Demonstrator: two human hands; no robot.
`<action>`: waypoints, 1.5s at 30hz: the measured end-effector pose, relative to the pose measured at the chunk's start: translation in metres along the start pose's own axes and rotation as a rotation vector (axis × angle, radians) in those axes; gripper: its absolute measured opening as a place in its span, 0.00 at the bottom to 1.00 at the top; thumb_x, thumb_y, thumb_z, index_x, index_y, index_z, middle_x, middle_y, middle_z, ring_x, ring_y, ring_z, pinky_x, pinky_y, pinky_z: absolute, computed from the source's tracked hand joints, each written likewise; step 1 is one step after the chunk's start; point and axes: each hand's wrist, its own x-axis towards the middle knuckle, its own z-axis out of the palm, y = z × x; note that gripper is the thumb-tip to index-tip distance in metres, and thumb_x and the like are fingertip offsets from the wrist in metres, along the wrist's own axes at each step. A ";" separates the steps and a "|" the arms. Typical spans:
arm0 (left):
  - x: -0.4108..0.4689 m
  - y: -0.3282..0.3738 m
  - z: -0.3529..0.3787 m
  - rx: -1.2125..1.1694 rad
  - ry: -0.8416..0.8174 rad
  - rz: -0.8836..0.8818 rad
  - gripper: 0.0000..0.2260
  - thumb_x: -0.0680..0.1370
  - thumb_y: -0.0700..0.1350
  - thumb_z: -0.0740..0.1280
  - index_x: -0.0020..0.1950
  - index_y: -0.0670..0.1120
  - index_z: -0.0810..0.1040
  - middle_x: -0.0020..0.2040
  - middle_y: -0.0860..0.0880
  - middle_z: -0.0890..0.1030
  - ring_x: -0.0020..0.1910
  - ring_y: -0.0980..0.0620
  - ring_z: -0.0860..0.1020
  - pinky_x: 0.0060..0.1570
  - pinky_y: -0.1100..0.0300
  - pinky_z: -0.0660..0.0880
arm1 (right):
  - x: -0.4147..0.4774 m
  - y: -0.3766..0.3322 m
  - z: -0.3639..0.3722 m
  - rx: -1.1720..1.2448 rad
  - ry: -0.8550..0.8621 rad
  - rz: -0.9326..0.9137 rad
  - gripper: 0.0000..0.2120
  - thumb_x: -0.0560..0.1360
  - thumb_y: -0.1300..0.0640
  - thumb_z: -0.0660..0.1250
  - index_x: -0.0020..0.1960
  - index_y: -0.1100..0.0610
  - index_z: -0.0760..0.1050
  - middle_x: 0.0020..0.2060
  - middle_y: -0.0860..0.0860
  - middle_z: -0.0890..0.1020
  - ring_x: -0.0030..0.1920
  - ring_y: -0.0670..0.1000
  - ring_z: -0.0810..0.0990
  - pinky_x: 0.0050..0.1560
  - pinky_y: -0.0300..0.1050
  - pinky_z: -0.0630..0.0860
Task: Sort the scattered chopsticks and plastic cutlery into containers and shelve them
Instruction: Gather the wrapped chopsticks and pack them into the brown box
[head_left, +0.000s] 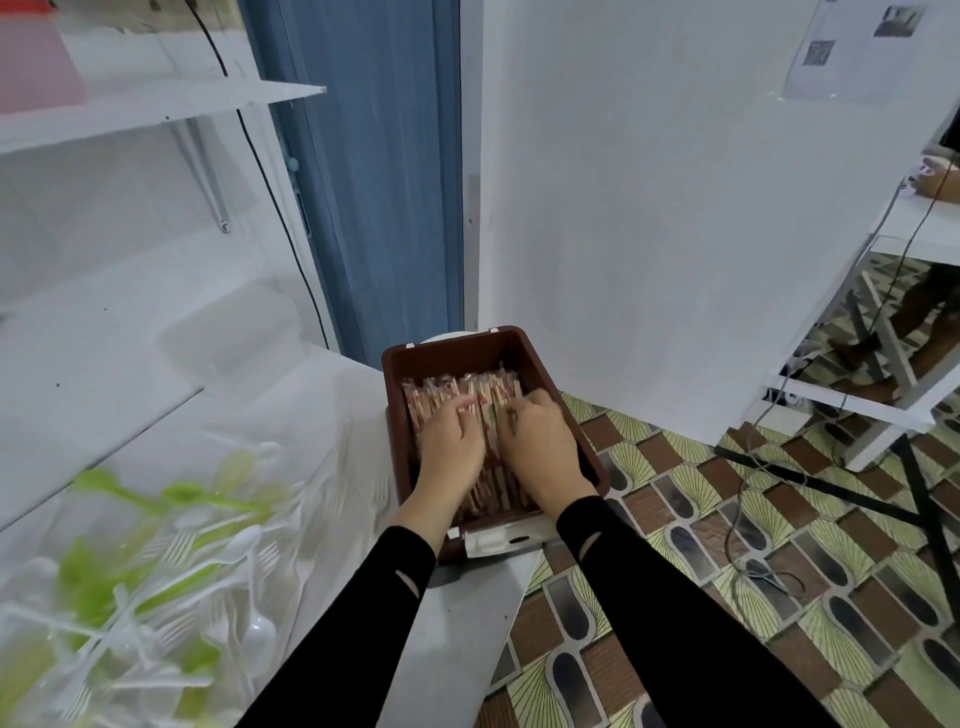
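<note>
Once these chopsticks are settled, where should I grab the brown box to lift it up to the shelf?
Take the brown box by its two long side walls, just under the outward rim: left hand from the left, right hand from the right. It lies lengthwise away from you, open-topped and packed with wrapped chopsticks, so a level two-sided lift should keep them in.

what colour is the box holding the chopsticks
Dark brown box, clearest in the head view.

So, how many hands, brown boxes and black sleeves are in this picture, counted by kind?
Hands: 2, left hand and right hand
Brown boxes: 1, the brown box
Black sleeves: 2, left sleeve and right sleeve
Total: 5
</note>
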 end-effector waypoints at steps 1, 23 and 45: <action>-0.003 0.002 -0.002 -0.036 0.055 0.078 0.14 0.83 0.41 0.56 0.67 0.47 0.74 0.66 0.49 0.75 0.63 0.54 0.74 0.65 0.62 0.69 | -0.001 -0.002 -0.004 0.043 0.059 -0.023 0.12 0.80 0.56 0.61 0.53 0.61 0.80 0.51 0.57 0.77 0.53 0.59 0.75 0.48 0.52 0.76; -0.391 -0.163 -0.280 -0.163 0.608 -0.110 0.16 0.75 0.29 0.56 0.45 0.45 0.80 0.48 0.47 0.83 0.41 0.55 0.82 0.42 0.63 0.74 | -0.330 -0.226 0.081 0.476 -0.416 -0.725 0.12 0.77 0.51 0.60 0.51 0.53 0.82 0.46 0.45 0.83 0.49 0.50 0.76 0.52 0.41 0.70; -0.835 -0.206 -0.441 -0.006 1.371 -0.535 0.17 0.77 0.31 0.56 0.45 0.47 0.80 0.48 0.52 0.83 0.41 0.58 0.81 0.45 0.60 0.75 | -0.729 -0.470 0.121 0.647 -1.070 -1.393 0.07 0.77 0.55 0.64 0.48 0.51 0.81 0.47 0.42 0.83 0.52 0.45 0.77 0.52 0.45 0.76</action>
